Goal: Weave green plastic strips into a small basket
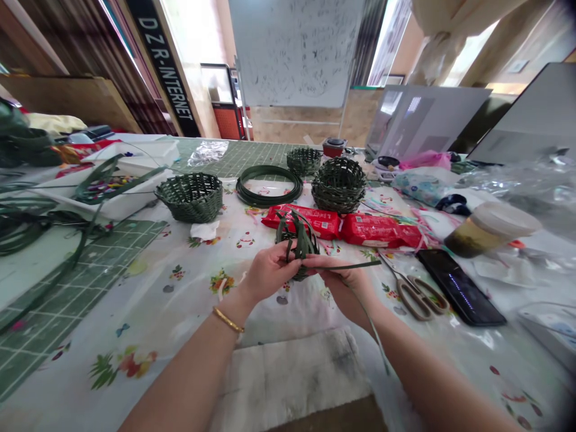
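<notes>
One small woven piece (293,233), dark green, loose strip ends rising from its top; held over the middle of the table (180,324), on the near side of the red packets.

Two hands, both closed on the work: left hand (270,273), gold bracelet (228,320) at the wrist, pinching the piece's left side between thumb and fingers; right hand (344,282), fingers at its right side, gripping a flat green strip (355,266) that points toward the table's right edge.

Two red packets (306,220), end to end, just behind the piece.

Three woven baskets, dark green — a wide basket (191,198) left of centre, a round basket (338,185) right of centre, a small basket (303,162) nearer the far edge.

One coil (246,197) of green strip, lying between the wide and round baskets.

Toward the right edge: scissors (416,297); a black phone (461,288) beside them; a cup (495,225) of liquid, tilted in view.

Left edge — a green cutting mat (49,330).
</notes>
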`<control>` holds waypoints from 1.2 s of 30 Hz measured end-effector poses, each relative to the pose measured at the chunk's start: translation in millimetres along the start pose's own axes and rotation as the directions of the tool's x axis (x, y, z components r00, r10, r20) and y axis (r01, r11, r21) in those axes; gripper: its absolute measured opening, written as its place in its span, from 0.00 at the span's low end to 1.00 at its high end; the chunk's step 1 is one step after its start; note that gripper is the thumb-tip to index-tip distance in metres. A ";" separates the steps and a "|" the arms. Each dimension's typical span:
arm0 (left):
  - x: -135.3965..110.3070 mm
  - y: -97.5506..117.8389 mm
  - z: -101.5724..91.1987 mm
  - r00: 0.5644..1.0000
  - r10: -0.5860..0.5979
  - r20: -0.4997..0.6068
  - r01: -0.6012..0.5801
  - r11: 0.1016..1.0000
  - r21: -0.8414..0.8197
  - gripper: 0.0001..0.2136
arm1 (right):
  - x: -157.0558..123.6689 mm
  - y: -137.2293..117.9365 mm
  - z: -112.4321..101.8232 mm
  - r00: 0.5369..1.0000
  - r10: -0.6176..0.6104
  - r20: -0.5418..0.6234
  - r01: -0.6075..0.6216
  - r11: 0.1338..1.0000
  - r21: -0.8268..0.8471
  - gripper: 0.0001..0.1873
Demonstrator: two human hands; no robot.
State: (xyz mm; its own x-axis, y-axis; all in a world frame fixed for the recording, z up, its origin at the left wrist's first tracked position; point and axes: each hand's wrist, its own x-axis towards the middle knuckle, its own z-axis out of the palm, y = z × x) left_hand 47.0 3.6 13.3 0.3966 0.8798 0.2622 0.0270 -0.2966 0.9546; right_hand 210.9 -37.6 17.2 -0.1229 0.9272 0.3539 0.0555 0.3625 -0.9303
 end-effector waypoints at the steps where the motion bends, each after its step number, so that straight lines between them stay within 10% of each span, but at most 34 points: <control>1: 0.0 1.0 -0.6 1.000 -0.010 0.021 0.010 1.000 0.000 0.07 | 0.6 2.6 -3.0 0.999 -0.017 0.032 0.016 1.000 0.027 0.11; 8: -2.8 -0.3 3.7 0.993 -0.073 0.095 0.079 0.995 -0.055 0.19 | 9.8 11.3 -15.6 0.997 0.069 0.042 -0.072 0.994 0.077 0.06; 18: -5.2 -14.4 13.0 0.999 -0.046 -0.028 0.045 0.998 -0.034 0.09 | 11.4 17.8 -23.0 0.987 0.114 0.112 -0.123 0.989 0.081 0.09; 25: -4.2 -10.0 13.8 0.994 -0.111 0.006 0.111 0.989 -0.094 0.08 | 13.4 11.4 -18.2 0.992 0.091 -0.092 -0.108 0.974 -0.197 0.11; 36: -5.8 1.4 12.9 0.995 -0.071 0.066 0.062 0.990 0.128 0.07 | 11.4 9.3 -14.1 0.979 0.171 -0.115 -0.180 0.980 -0.080 0.11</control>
State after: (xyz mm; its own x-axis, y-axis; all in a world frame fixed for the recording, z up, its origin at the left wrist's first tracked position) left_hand 56.6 -6.7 11.3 0.4533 0.8722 0.1839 0.1687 -0.2865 0.9431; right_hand 224.0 -22.3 13.9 0.0031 0.9801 0.1986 0.1558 0.1957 -0.9682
